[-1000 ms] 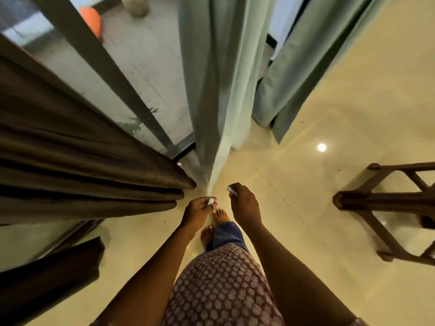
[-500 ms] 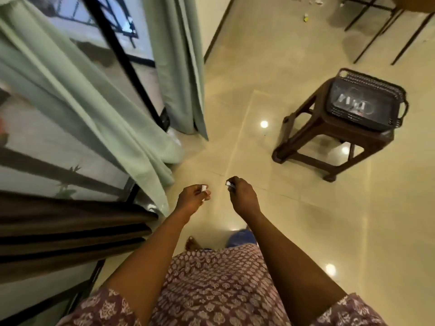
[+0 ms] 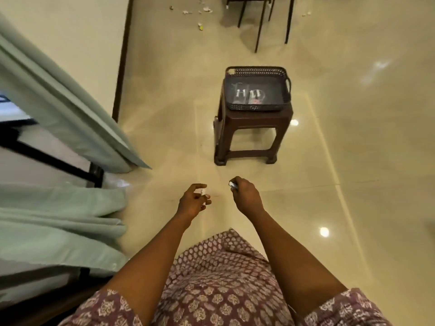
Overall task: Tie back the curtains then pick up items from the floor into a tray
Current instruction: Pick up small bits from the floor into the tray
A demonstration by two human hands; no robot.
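Our view has turned since a moment ago: the stool and tray were off to the right, and now they sit straight ahead of us, and the brown curtain has gone from sight.

Closest to us is our purple patterned dress, with both bare arms reaching out over the shiny floor. Our left hand has its fingers curled around a small white thing, pinching it between thumb and fingers. Our right hand is closed too, and it pinches another small pale thing that pokes out at the fingertips. Both things are too small and blurry for us to tell what they are. The two hands are near each other but do not touch.

On our left hang the pale green curtains, bunched up beside the dark door frame.

Farther ahead stands the brown plastic stool. The dark tray rests on top of it. A few small white bits lie inside the tray.

Far away, more little scraps lie scattered on the floor near some thin dark chair legs.
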